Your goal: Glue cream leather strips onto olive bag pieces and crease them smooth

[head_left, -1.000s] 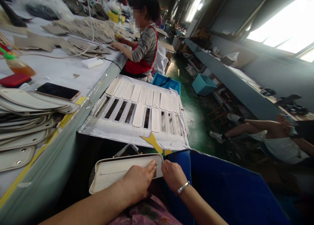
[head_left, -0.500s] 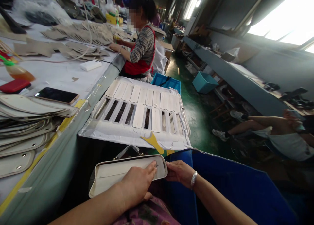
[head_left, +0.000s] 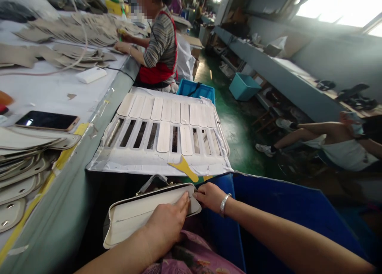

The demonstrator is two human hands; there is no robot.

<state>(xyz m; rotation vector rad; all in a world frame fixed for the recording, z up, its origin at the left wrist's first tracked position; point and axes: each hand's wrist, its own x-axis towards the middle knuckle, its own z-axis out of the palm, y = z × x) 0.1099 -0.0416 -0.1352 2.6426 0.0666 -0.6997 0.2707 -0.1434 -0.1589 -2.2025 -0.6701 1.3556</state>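
Observation:
A white handbag [head_left: 137,217] with a dark rim line, metal fittings and a thin strap lies tilted across my lap, its long flat panel facing up. My left hand [head_left: 168,220] holds it by the near side, fingers stretched over the panel towards the right end; its thumb is hidden. At the bag's right end, my right hand [head_left: 209,196] pinches the rim with bent fingers. Whether something small sits in that pinch cannot be seen. Just beyond the bag, a yellow spatula-shaped tool [head_left: 184,168] lies at the front edge of a white-covered rack.
The slotted white rack [head_left: 134,159] bears several pale rounded strips [head_left: 162,136]. On the left table are stacked white panels [head_left: 26,178] and a phone [head_left: 47,120]. A blue bin [head_left: 283,210] stands right. A co-worker [head_left: 158,43] sits beyond; another person's legs [head_left: 301,134] extend at right.
The view has shifted, so the table and rack sit further left and higher. My right hand has moved slightly up and left along the bag's end. My left hand keeps its place on the panel.

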